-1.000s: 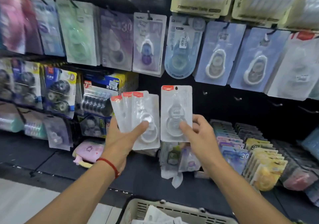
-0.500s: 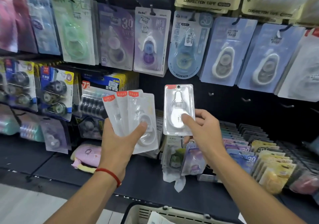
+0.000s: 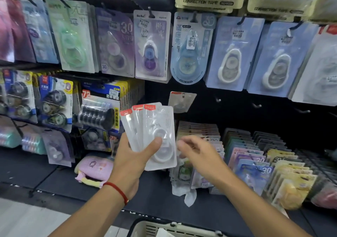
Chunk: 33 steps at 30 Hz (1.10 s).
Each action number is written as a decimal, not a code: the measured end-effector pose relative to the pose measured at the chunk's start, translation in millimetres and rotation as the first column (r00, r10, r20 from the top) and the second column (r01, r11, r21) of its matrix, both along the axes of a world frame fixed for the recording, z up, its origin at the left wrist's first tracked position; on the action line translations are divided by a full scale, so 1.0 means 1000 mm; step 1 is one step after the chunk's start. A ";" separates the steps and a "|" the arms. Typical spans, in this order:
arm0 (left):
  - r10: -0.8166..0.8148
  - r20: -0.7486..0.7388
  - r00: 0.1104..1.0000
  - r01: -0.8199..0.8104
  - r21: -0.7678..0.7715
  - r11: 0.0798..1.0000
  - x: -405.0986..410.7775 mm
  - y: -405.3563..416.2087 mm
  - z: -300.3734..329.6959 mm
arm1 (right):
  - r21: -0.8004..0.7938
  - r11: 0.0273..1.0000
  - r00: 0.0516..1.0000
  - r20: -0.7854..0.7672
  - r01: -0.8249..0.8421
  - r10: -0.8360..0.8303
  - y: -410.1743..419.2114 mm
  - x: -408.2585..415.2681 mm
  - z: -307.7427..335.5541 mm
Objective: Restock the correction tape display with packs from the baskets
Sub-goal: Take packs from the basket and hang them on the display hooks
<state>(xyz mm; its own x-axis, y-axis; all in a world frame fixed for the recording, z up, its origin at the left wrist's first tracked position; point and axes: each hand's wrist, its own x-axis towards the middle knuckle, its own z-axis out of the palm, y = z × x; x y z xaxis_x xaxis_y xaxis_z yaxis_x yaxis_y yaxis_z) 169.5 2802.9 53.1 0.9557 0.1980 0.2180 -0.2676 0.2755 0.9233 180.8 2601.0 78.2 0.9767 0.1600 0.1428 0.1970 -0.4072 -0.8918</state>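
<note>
Holding fanned packs (image 3: pixel 156 136) in left hand (image 3: pixel 131 163); right hand (image 3: pixel 198 156) free

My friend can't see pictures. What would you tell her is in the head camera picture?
A person's left hand holds a fan of clear correction tape packs before a shop display, while the empty right hand reaches toward them. One matching pack hangs on a hook beside bare hooks. A basket sits below.

A single pack (image 3: pixel 181 101) is hanging on the display above the grip (image 3: pixel 138 156); a basket (image 3: pixel 175 228) is sitting below.
</note>
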 end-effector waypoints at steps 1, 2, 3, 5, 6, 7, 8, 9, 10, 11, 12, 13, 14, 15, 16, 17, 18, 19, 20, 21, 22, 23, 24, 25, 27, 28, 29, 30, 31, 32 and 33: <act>-0.034 -0.006 0.999 0.034 0.002 0.999 0.000 -0.003 -0.001 | 0.006 0.999 0.999 -0.004 -0.047 0.047 0.002 -0.003 -0.003; -0.065 -0.011 0.998 0.065 -0.005 0.998 -0.001 -0.005 -0.002 | 0.012 0.998 0.998 0.011 -0.066 0.066 0.003 -0.005 -0.005; -0.097 -0.015 0.995 0.097 -0.022 0.995 -0.001 -0.007 -0.002 | 0.019 0.998 0.998 0.032 -0.053 0.052 0.004 -0.007 -0.006; -0.176 -0.031 0.984 0.173 -0.076 0.982 -0.003 -0.010 -0.003 | 0.055 0.998 0.999 0.045 -0.005 0.002 0.003 -0.009 -0.006; -0.224 -0.046 0.974 0.218 -0.104 0.970 -0.003 -0.010 -0.003 | 0.078 0.997 0.999 0.036 0.008 -0.011 0.002 -0.008 -0.006; -0.275 -0.057 0.960 0.266 -0.125 0.956 -0.003 -0.010 -0.004 | 0.095 0.995 1.000 0.021 0.013 -0.015 0.000 -0.009 -0.005; -0.321 -0.060 0.945 0.310 -0.137 0.941 -0.003 -0.008 -0.005 | 0.109 0.994 1.000 0.007 0.011 -0.012 -0.001 -0.008 -0.004; -0.352 -0.056 0.934 0.342 -0.142 0.929 -0.003 -0.007 -0.007 | 0.110 0.994 1.000 0.003 0.007 -0.008 -0.003 -0.007 -0.003; -0.364 -0.051 0.930 0.354 -0.145 0.924 -0.002 -0.005 -0.008 | 0.108 0.994 1.000 0.014 0.002 -0.003 -0.005 -0.006 -0.002; -0.359 -0.048 0.932 0.349 -0.144 0.926 -0.002 -0.003 -0.009 | 0.113 0.994 1.000 0.029 0.001 -0.005 -0.006 -0.006 -0.001; -0.342 -0.047 0.938 0.333 -0.137 0.933 -0.001 -0.001 -0.009 | 0.129 0.992 0.999 0.047 0.008 -0.014 -0.007 -0.004 0.000; -0.316 -0.047 0.948 0.308 -0.126 0.943 0.000 0.000 -0.009 | 0.146 0.989 0.997 0.067 0.026 -0.036 -0.009 -0.003 0.002; -0.278 -0.045 0.959 0.272 -0.116 0.955 0.001 0.002 -0.009 | 0.158 0.986 0.994 0.091 0.045 -0.060 -0.011 -0.001 0.003; -0.229 -0.043 0.972 0.223 -0.114 0.968 0.001 0.003 -0.009 | 0.163 0.985 0.990 0.117 0.061 -0.080 -0.013 0.001 0.004; -0.175 -0.038 0.984 0.169 -0.113 0.979 0.001 0.004 -0.009 | 0.166 0.984 0.986 0.140 0.065 -0.088 -0.015 0.003 0.005; -0.120 -0.030 0.992 0.116 -0.103 0.988 0.001 0.005 -0.009 | 0.174 0.983 0.984 0.154 0.063 -0.091 -0.016 0.004 0.007; -0.072 -0.017 0.997 0.070 -0.082 0.994 0.001 0.005 -0.008 | 0.194 0.979 0.983 0.158 0.060 -0.092 -0.016 0.004 0.009; -0.036 -0.002 0.999 0.036 -0.055 0.998 0.001 0.006 -0.008 | 0.221 0.973 0.984 0.151 0.060 -0.095 -0.016 0.005 0.010; -0.014 0.010 1.000 0.014 -0.030 0.999 0.000 0.006 -0.007 | 0.249 0.966 0.986 0.136 0.061 -0.098 -0.015 0.006 0.012; 0.002 0.019 1.000 -0.002 -0.011 1.000 0.000 0.006 -0.007 | 0.272 0.960 0.988 0.119 0.063 -0.099 -0.015 0.007 0.012; 0.016 0.025 1.000 -0.016 0.003 1.000 -0.001 0.006 -0.006 | 0.288 0.956 0.989 0.108 0.064 -0.099 -0.014 0.007 0.013; 0.029 0.027 0.999 -0.029 0.012 0.999 -0.001 0.006 -0.006 | 0.296 0.953 0.989 0.106 0.063 -0.098 -0.014 0.008 0.013; 0.039 0.029 0.999 -0.040 0.020 0.999 -0.002 0.006 -0.005 | 0.300 0.952 0.989 0.112 0.060 -0.098 -0.014 0.008 0.013; 0.047 0.032 0.998 -0.048 0.024 0.999 -0.002 0.006 -0.005 | 0.305 0.951 0.988 0.121 0.056 -0.097 -0.014 0.007 0.014; 0.059 0.040 0.997 -0.060 0.030 0.998 -0.003 0.006 -0.004 | 0.326 0.944 0.986 0.137 0.045 -0.094 -0.013 0.006 0.016; 0.061 0.044 0.997 -0.062 0.035 0.997 -0.003 0.006 -0.003 | 0.336 0.941 0.985 0.140 0.045 -0.097 -0.012 0.006 0.018; 0.061 0.048 0.997 -0.062 0.039 0.997 -0.004 0.006 -0.003 | 0.344 0.938 0.985 0.142 0.049 -0.103 -0.012 0.006 0.019; 0.060 0.052 0.997 -0.062 0.040 0.997 -0.004 0.006 -0.002 | 0.347 0.936 0.984 0.143 0.055 -0.110 -0.011 0.006 0.020; 0.060 0.053 0.997 -0.063 0.041 0.997 -0.004 0.006 -0.002 | 0.345 0.936 0.982 0.145 0.063 -0.119 -0.011 0.006 0.020; 0.059 0.052 0.997 -0.061 0.042 0.997 -0.005 0.006 -0.002 | 0.341 0.937 0.981 0.148 0.072 -0.129 -0.011 0.006 0.020; 0.055 0.052 0.997 -0.058 0.044 0.997 -0.005 0.006 -0.002 | 0.339 0.938 0.979 0.153 0.080 -0.139 -0.010 0.006 0.019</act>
